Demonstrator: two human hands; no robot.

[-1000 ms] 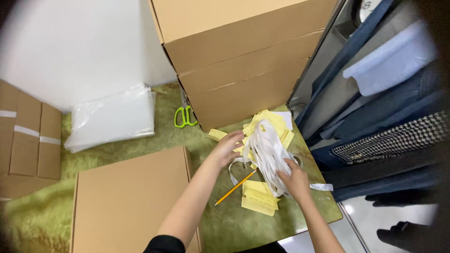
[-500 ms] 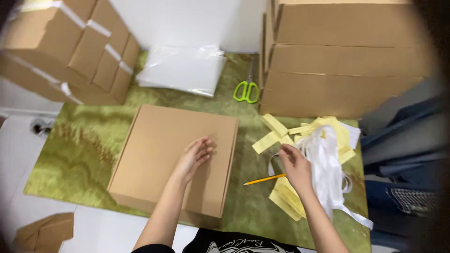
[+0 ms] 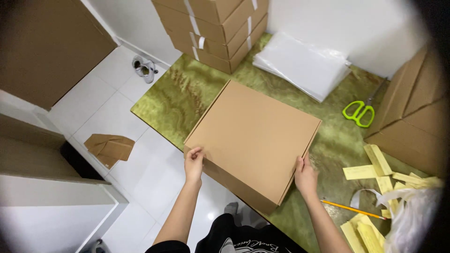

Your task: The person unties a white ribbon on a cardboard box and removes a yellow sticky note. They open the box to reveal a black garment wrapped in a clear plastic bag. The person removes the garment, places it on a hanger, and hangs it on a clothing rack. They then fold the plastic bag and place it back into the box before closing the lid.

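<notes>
The flat cardboard box (image 3: 255,140) is grasped at both near corners by left hand (image 3: 194,165) and right hand (image 3: 305,176) fingers.

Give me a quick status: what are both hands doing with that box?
Left hand grips the flat cardboard box at its near corner. Right hand holds the near right edge. Pencil and yellow paper strips lie right.

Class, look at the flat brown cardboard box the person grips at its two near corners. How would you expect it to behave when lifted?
The cardboard box looks stiff: its lid lies flat, its edges straight. It is probably light for its size, since the left hand and right hand grip it only at the corners. Being broad and shallow, it seems unlikely to tip or roll, though it may slide on the green mat.
</notes>
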